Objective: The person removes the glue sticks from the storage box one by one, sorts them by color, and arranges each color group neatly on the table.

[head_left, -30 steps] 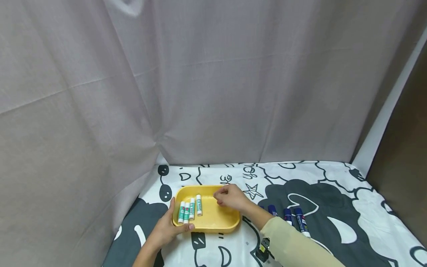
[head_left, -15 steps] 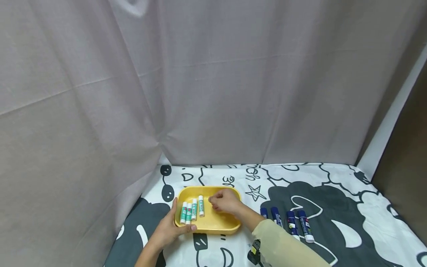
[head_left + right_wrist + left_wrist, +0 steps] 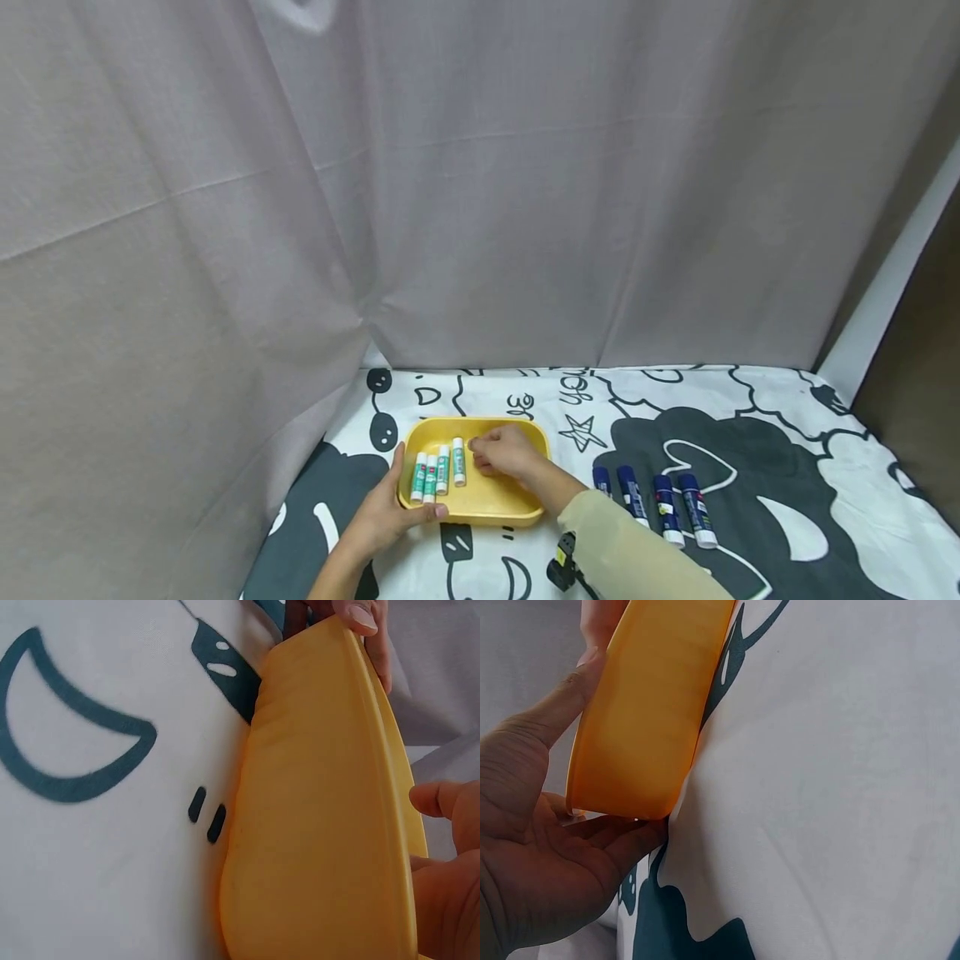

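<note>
My left hand grips the left end of a yellow tray, thumb at the near edge and fingers at the outer side. In the left wrist view, the hand spans the corner of the tray. Several green-and-white sticks, apparently small glue sticks, stand in a row at the tray's left. My right hand reaches inside, fingers bent, close right of the rightmost stick. In the right wrist view, the tray wall hides the fingertips of the right hand; whether they pinch anything is unclear.
Several larger blue sticks with white ends lie on the patterned cloth to the right of the tray. A black device with a cable shows by the right sleeve. Grey curtain hangs behind.
My right hand has moved left inside the tray, nearer the rightmost green-and-white stick. The left hand keeps its grip on the tray. The view has shifted slightly, showing more of the blue sticks.
</note>
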Motion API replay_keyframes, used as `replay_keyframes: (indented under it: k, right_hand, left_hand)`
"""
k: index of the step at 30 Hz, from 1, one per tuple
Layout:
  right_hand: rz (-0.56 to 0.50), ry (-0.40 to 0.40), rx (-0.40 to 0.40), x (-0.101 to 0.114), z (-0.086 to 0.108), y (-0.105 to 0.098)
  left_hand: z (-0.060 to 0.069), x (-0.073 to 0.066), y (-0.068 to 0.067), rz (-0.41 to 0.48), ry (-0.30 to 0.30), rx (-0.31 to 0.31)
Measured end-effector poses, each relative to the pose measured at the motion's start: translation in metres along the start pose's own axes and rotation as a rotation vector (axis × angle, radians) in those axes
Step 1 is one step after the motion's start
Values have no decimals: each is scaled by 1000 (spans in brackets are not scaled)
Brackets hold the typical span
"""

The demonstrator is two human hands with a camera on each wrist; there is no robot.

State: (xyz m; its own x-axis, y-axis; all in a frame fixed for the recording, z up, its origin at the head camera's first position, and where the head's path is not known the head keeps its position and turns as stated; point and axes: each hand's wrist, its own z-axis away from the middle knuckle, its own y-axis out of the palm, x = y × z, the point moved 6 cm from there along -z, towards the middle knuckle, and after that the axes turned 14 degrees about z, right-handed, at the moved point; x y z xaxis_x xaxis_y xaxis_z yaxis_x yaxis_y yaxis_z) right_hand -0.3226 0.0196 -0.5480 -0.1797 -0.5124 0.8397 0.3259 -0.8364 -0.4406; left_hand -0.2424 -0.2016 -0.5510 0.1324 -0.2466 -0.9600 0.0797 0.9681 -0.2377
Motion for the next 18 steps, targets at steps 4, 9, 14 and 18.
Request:
replay_keyframes:
  k: [4, 9, 14, 18]
  right_hand:
    - [-62, 4, 37, 4, -1, 5]
    - [-127, 3, 80, 5, -4, 11]
    - [-169, 5, 104, 5, -6, 15]
    - [-184, 3, 118, 5, -7, 17]
  left_hand:
    - [0, 0, 1, -7, -5, -2]
    - [-1, -1, 2, -16, -4, 0]
    - [-1, -2, 2, -25, -9, -3]
    - [0, -2, 0, -26, 0, -5]
